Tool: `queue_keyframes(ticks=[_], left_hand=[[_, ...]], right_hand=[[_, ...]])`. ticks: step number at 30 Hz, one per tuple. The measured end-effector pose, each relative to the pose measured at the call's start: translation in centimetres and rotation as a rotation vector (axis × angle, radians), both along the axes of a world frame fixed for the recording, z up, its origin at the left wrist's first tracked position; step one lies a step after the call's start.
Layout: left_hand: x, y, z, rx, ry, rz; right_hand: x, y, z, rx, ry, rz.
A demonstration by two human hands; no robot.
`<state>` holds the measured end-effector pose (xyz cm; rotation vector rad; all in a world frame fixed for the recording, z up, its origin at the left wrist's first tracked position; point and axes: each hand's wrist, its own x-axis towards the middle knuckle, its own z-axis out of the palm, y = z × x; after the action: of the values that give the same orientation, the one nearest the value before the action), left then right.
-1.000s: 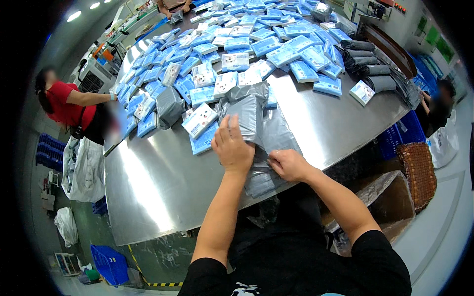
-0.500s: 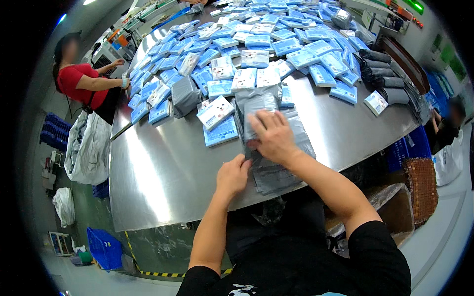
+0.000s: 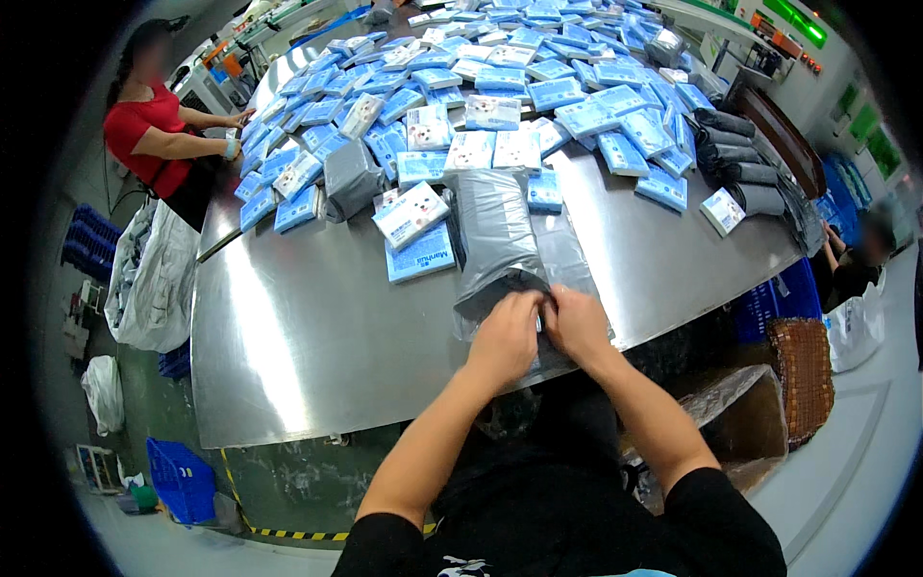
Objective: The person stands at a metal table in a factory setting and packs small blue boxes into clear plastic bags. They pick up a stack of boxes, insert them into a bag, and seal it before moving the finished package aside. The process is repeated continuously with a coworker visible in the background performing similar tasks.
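A grey plastic mailing bag (image 3: 492, 226) lies flat on the metal table in front of me, its dark mouth facing me and gaping a little. My left hand (image 3: 508, 332) is closed on the near edge of the bag. Close beside it, my right hand (image 3: 577, 325) pinches the same edge near the right corner. Fingertips of both hands are partly hidden. Under and right of it lie more flat grey bags (image 3: 569, 252). Two blue-and-white packs, the upper one white-faced (image 3: 411, 213), rest left of the bag.
A big heap of blue-and-white packs (image 3: 558, 93) covers the far side of the metal table (image 3: 317, 327). A filled grey parcel (image 3: 352, 181) stands at its near left, rolled dark bags (image 3: 731, 154) at right. A person in red (image 3: 154, 135) works at far left; another sits far right.
My right hand has come back from the top of the grey bags to the near edge beside my left hand. The top bag's mouth now gapes.
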<state>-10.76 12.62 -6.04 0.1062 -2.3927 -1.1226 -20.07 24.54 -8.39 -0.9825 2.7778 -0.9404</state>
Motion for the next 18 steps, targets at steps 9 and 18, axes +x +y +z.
queue_keyframes(ticks=[9,18], left_hand=[[-7.9,-0.5,-0.2,-0.19,-0.836,-0.117],[4.8,0.3,0.7,0.04,0.018,0.427]], right_hand=[[-0.9,3.2,-0.4,-0.031,0.031,0.055],[1.7,3.9,4.5,-0.279,0.352,-0.029]])
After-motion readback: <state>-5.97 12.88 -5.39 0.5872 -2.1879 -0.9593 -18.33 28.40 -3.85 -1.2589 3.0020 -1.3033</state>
